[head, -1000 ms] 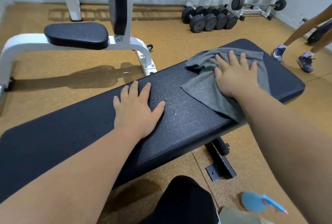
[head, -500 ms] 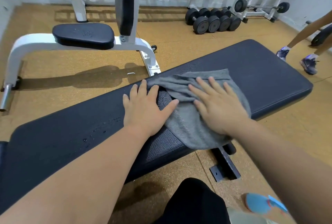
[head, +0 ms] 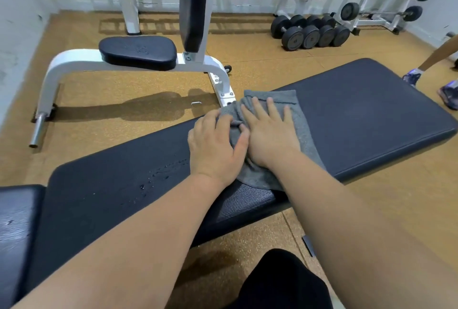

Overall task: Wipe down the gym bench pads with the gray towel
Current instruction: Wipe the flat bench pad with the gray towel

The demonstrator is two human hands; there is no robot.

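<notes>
Palm pressure is what the step in hand seems to call for. The right hand [head: 269, 136] lies flat on the gray towel [head: 295, 120], fingers spread, grasping nothing, simply pressing the cloth onto the long bench pad [head: 366, 112]. The left hand [head: 215, 146] sits just beside it, touching it; its fingertips curl onto the towel's bunched left edge, though whether they pinch the fabric or only rest on it I cannot tell.

Taking the towel as landmark: it lies near the middle of the pad's length, reaching from the far edge to the near edge, where a corner hangs over. Left of it, water droplets [head: 158, 174] bead on the pad, so that stretch looks not yet wiped. Right of it, the pad looks dry and matte.

To wipe well, I would flatten the bunched edge first so the full cloth meets the vinyl, then sweep leftward through the droplets in overlapping passes. Further left of the towel, a second pad [head: 17, 212] also awaits wiping.
</notes>
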